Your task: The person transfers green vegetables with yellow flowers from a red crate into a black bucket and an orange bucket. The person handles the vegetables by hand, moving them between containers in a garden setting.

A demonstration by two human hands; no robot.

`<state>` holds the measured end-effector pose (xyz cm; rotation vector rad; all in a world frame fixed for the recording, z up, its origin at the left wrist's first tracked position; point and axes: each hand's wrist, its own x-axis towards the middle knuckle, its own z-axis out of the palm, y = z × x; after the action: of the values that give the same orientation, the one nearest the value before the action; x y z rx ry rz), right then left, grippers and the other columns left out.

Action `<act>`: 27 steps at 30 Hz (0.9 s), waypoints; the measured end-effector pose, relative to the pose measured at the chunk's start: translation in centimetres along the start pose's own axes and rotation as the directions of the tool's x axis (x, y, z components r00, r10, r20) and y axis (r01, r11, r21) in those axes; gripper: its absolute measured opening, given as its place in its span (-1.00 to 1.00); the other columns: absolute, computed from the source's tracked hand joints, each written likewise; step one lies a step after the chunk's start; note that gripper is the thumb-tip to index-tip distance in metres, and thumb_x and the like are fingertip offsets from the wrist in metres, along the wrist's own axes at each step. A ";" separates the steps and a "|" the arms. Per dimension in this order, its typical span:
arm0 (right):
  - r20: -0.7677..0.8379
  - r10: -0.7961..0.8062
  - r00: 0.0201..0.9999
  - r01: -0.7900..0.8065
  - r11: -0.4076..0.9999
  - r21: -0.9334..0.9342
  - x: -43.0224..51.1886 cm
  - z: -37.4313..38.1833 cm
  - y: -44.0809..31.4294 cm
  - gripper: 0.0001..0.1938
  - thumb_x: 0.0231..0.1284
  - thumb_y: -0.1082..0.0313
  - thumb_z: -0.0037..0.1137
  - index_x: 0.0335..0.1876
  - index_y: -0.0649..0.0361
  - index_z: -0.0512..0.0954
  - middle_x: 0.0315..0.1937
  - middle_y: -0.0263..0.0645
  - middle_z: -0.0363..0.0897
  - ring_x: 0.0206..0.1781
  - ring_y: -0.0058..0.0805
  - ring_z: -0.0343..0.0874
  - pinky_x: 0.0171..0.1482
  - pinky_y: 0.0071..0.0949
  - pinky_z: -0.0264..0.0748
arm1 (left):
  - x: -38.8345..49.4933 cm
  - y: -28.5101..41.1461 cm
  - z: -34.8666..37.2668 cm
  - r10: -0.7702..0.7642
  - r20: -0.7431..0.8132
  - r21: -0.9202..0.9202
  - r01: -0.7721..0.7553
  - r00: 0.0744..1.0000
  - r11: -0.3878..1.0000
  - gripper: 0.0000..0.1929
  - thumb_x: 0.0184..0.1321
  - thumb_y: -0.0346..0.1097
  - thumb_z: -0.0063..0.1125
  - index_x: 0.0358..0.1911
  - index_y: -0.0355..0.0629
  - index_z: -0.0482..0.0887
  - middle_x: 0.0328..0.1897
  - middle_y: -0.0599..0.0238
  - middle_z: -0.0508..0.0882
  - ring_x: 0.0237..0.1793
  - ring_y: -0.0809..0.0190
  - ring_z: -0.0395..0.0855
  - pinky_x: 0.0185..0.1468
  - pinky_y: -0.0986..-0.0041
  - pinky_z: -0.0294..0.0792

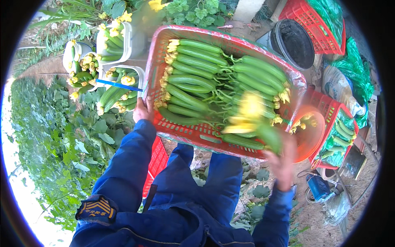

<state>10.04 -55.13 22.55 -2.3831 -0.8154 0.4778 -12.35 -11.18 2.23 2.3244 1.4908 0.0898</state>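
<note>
A large red plastic crate (213, 136), its rim wrapped in clear film, lies before me with two rows of green squash (197, 63) inside, their yellow flowers towards the crate's two ends. My left hand (144, 110) is at the crate's near left corner, beside a blue strip (118, 85). Over the crate's near right part, my blurred right hand (282, 157) holds a green squash with a large yellow flower (268, 136). The blur hides the exact finger grip.
White buckets (129, 43) of flowering squash stand at the left. To the right are an orange bucket (311, 136), a smaller red crate (351, 119) of squash, a dark bucket (294, 43) and another red crate (299, 15). Leafy plants (71, 139) grow at the left.
</note>
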 end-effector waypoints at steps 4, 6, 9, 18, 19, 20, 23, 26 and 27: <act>0.097 -0.215 0.972 0.223 0.972 -0.078 8.0 16.8 -7.0 -0.42 0.12 0.13 0.50 0.27 0.04 0.54 -0.11 -0.14 0.53 -0.14 -0.13 0.63 -0.13 -0.19 0.62 | -0.2 -0.2 -0.2 0.011 0.032 -0.049 -0.009 0.999 0.999 -0.44 0.54 0.26 -0.14 -0.18 -0.17 0.58 -0.33 -0.19 0.72 -0.26 -0.37 0.69 -0.16 -0.11 0.48; 0.090 -0.279 0.956 0.289 0.949 -0.126 10.1 23.0 -7.9 -0.43 0.09 0.11 0.50 0.23 0.03 0.56 -0.15 -0.18 0.47 -0.13 -0.15 0.58 -0.14 -0.17 0.58 | -0.2 -0.9 0.3 0.013 0.026 -0.058 -0.011 1.000 0.998 -0.46 0.54 0.24 -0.14 -0.14 -0.16 0.61 -0.30 -0.20 0.73 -0.23 -0.38 0.70 -0.14 -0.11 0.49; 0.003 -0.376 0.927 0.373 0.919 -0.125 11.3 29.2 -8.4 -0.47 0.09 0.16 0.44 0.20 0.04 0.57 -0.18 -0.20 0.41 -0.12 -0.18 0.52 -0.17 -0.16 0.51 | 0.3 -2.6 0.8 -0.077 0.034 0.022 0.076 0.996 0.997 -0.46 0.53 0.25 -0.15 -0.09 -0.12 0.65 -0.26 -0.22 0.75 -0.19 -0.40 0.70 -0.11 -0.12 0.51; -0.164 -0.178 0.970 0.172 0.984 -0.050 3.5 15.5 -1.7 -0.73 0.12 0.19 0.31 -0.11 0.10 0.62 -0.33 -0.26 0.49 -0.26 -0.24 0.55 -0.19 -0.21 0.50 | 2.0 -4.0 1.9 0.078 -0.059 0.010 -0.078 0.995 0.997 -0.33 0.52 0.31 -0.13 0.11 -0.27 0.65 -0.15 -0.36 0.75 -0.17 -0.42 0.71 -0.14 -0.12 0.50; 0.064 -0.021 0.998 0.033 0.978 -0.207 1.4 11.2 2.2 -0.80 0.14 0.20 0.31 -0.19 0.08 0.63 -0.41 -0.29 0.47 -0.33 -0.24 0.54 -0.24 -0.21 0.50 | 2.1 -4.1 1.9 0.046 -0.032 -0.005 -0.046 0.998 0.999 -0.29 0.52 0.33 -0.13 0.15 -0.31 0.63 -0.11 -0.38 0.74 -0.13 -0.41 0.72 -0.10 -0.10 0.51; -0.085 0.210 0.974 -0.223 0.956 -0.193 0.4 8.0 6.6 -0.88 0.23 0.21 0.21 -0.19 -0.01 0.58 -0.32 -0.22 0.48 -0.26 -0.22 0.52 -0.21 -0.17 0.48 | 2.1 -4.2 1.8 0.035 -0.017 0.004 -0.035 0.999 0.999 -0.24 0.50 0.36 -0.15 0.21 -0.33 0.61 -0.01 -0.39 0.72 -0.02 -0.41 0.69 0.03 -0.07 0.49; -0.530 0.293 0.796 -0.496 0.817 -0.293 -3.3 1.2 19.1 -0.73 0.19 0.40 0.26 0.01 0.11 0.57 -0.21 -0.13 0.58 -0.15 -0.03 0.58 -0.08 -0.01 0.51 | 2.5 -4.8 1.5 -0.004 0.029 0.013 0.004 1.000 1.000 -0.19 0.46 0.42 -0.14 0.26 -0.31 0.61 0.08 -0.33 0.73 0.08 -0.35 0.70 0.14 -0.01 0.50; -0.293 0.562 0.774 -0.633 0.696 -0.339 -5.2 2.1 27.4 -0.50 0.06 0.28 0.41 0.15 0.14 0.55 -0.01 -0.07 0.60 0.10 0.04 0.59 0.13 -0.03 0.55 | 2.9 -5.1 1.9 0.012 0.023 -0.205 -0.007 1.000 0.979 -0.23 0.43 0.41 -0.03 0.26 -0.23 0.63 0.03 -0.14 0.79 -0.04 -0.25 0.78 0.07 0.04 0.56; -0.239 0.577 0.781 -0.624 0.712 -0.323 -5.5 3.2 29.4 -0.46 0.02 0.25 0.45 0.17 0.14 0.54 0.02 -0.06 0.60 0.16 0.04 0.58 0.18 -0.03 0.55 | 3.2 -5.2 1.6 0.058 -0.041 0.043 -0.056 0.997 0.997 -0.29 0.45 0.34 0.04 0.26 -0.23 0.63 -0.01 -0.08 0.81 -0.07 -0.10 0.81 -0.01 0.13 0.61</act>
<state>17.35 -76.53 2.72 -3.0121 -0.0292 0.4385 -15.07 -6.87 -1.54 2.4132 1.4600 0.1244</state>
